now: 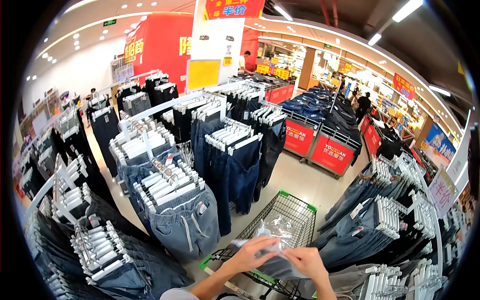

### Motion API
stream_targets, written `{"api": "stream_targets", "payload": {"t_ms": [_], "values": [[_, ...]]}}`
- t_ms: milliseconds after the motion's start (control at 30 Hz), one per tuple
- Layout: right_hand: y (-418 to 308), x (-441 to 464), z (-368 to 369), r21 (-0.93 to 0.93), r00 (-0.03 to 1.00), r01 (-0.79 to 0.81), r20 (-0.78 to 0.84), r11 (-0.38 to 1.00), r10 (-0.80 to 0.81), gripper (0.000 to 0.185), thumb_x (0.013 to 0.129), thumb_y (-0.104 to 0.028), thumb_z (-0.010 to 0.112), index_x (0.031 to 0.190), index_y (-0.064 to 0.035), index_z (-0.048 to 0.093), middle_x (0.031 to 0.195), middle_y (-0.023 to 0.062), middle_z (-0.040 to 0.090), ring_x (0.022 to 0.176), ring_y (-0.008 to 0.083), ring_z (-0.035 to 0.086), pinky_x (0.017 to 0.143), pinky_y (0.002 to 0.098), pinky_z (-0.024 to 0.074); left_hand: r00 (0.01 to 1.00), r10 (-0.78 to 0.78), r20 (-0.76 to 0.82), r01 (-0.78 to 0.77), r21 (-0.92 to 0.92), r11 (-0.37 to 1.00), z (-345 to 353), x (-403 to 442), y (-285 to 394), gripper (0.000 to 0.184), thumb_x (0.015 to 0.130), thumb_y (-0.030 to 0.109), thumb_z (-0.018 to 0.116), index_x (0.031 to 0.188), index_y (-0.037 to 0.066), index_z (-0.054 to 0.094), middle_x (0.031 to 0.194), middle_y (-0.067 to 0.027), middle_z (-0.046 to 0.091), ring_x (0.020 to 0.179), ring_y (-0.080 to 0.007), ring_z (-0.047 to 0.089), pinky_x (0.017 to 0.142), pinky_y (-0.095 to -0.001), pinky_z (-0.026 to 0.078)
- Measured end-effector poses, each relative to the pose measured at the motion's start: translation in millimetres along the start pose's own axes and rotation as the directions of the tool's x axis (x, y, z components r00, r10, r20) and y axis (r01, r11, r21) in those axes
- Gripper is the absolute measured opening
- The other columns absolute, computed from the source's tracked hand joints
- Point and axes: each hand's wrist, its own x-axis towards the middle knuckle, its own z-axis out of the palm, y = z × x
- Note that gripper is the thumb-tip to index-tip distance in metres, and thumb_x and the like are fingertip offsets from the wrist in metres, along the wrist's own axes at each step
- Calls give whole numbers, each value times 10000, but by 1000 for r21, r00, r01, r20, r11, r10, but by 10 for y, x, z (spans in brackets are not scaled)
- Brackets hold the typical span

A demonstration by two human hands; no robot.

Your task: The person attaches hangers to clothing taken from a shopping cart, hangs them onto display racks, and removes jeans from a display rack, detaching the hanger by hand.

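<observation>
Both hands are over a black wire shopping cart with green corner pieces. My left hand pinches the edge of a clear plastic bag. From the other side, my right hand grips the same edge, its fingers close to those of the left. Greyish material shows below the hands, and I cannot tell whether it is inside the bag. Shiny clear plastic also appears in the cart just beyond my fingers.
Racks of jeans on white hangers stand close on the left, with more hanging jeans on the right. Red-fronted bins piled with folded trousers stand ahead. A pale tiled aisle runs between them. People are farther back.
</observation>
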Motion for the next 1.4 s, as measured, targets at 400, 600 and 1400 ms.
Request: {"api": "stream_targets", "payload": {"t_ms": [400,600,1400], "values": [[286,-803,380,-117,991,-47,-132,992,32,149,895,-152,740,1026,-85,763,714,82,657,643,275,662,595,385,537,815,-186,549,268,-71,961,98,12,-234,195,905,78,777,1093,27,781,1052,-96,778,955,-232,724,833,-332,562],[286,-1021,299,-21,980,-103,-172,994,98,215,864,-152,798,1064,-82,767,761,88,678,634,262,652,594,354,534,856,-50,514,112,-89,990,296,-66,-278,181,883,39,780,1062,10,782,999,-89,785,920,-244,715,820,-330,558],[730,-2011,26,-174,865,-413,-383,894,325,113,907,-86,722,984,-12,687,957,162,688,910,381,661,803,451,528,961,-275,36,277,-107,955,158,-302,-256,77,913,-5,731,967,-41,771,944,-99,783,834,-165,695,780,-283,538]]}}
